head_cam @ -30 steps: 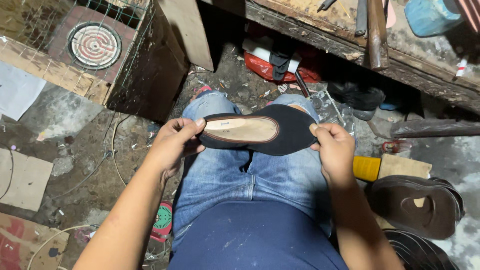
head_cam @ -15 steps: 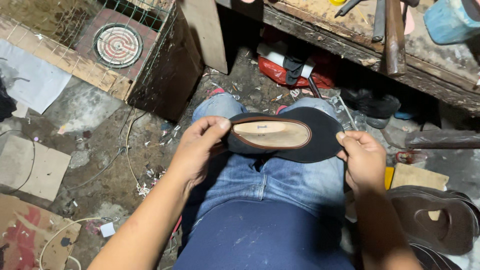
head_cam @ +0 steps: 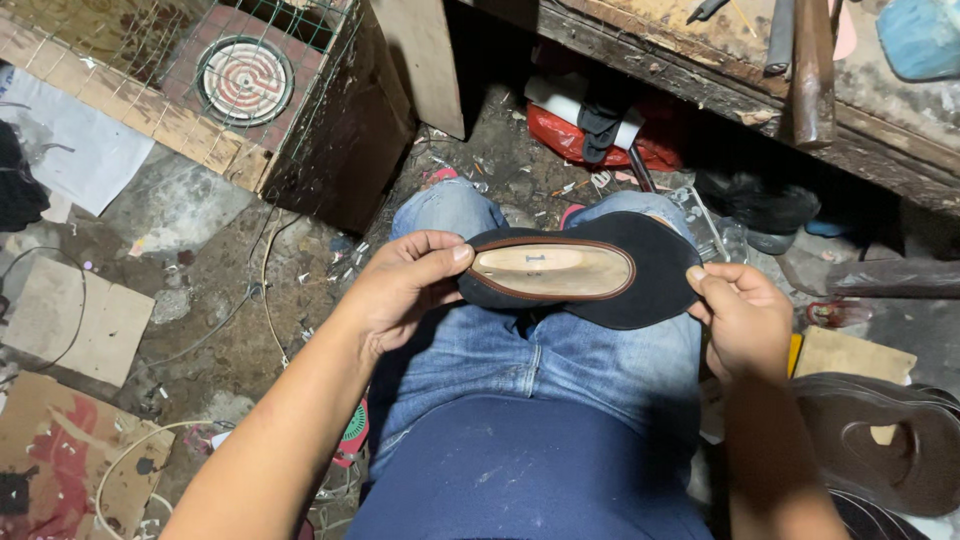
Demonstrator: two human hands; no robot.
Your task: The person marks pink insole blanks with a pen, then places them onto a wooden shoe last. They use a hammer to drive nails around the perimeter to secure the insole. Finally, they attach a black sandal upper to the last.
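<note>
Over lap, both hands (head_cam: pixel 405 285) (head_cam: pixel 745 315) pinch black shoe upper (head_cam: pixel 655 285) ends.

Red plastic bag (head_cam: pixel 570 135) under the workbench (head_cam: pixel 700 60).

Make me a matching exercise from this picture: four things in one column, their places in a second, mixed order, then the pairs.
Things:
1. black sole piece
2. round coil heater
3. hammer
4. brown shoe upper

Places:
A. on the wooden bench, top right
B. held between the left hand and right hand, above the knees
C. lower right, beside the person's right arm
D. inside the wire-meshed box, top left

Pairs: 1-B, 2-D, 3-A, 4-C
</note>
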